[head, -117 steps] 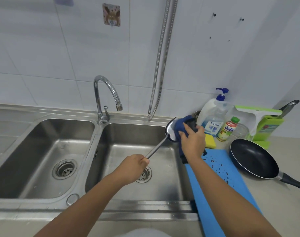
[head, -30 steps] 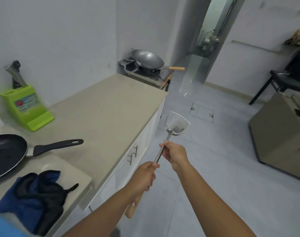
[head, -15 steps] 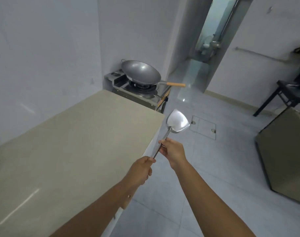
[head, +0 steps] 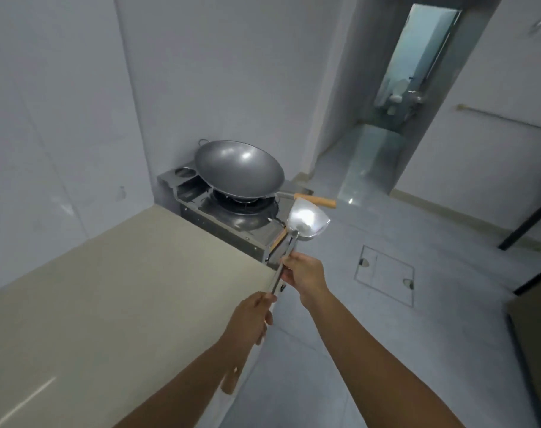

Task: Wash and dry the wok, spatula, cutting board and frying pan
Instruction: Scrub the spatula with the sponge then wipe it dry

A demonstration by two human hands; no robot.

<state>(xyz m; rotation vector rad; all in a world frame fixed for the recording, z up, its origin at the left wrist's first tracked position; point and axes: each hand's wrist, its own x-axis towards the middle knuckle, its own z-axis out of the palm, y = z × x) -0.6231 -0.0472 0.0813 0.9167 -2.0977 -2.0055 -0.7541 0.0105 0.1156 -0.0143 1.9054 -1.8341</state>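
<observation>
On the far left we have the beige countertop (head: 108,288) running away along the white wall. At its far end, here's the steel stove (head: 232,223), and sitting on the burner is the wok (head: 239,169), its dark bowl facing up and its wooden handle (head: 317,200) pointing right, out past the stove's edge.

Coming in from below, our left hand (head: 250,316) has its fingers wrapped round the spatula (head: 307,220) where the metal shaft meets the wooden grip (the grip's butt end pokes out underneath the forearm). The spatula slants up and to the right, off the counter's corner, with its shiny blade raised in the air in front of the stove's near right corner. In this view the blade overlaps the wok's handle, and we cannot tell whether the two touch.

Just right of the shaft, our right hand (head: 304,274) grips the metal higher up, a little below the blade, with fingers and thumb closed round it.

Further right, a square hatch (head: 385,273) sits in the grey tiled floor. Beyond it an open doorway (head: 417,57) shows a pale, blurred room. At the right edge a dark table leg (head: 528,220) slants down to the floor.
</observation>
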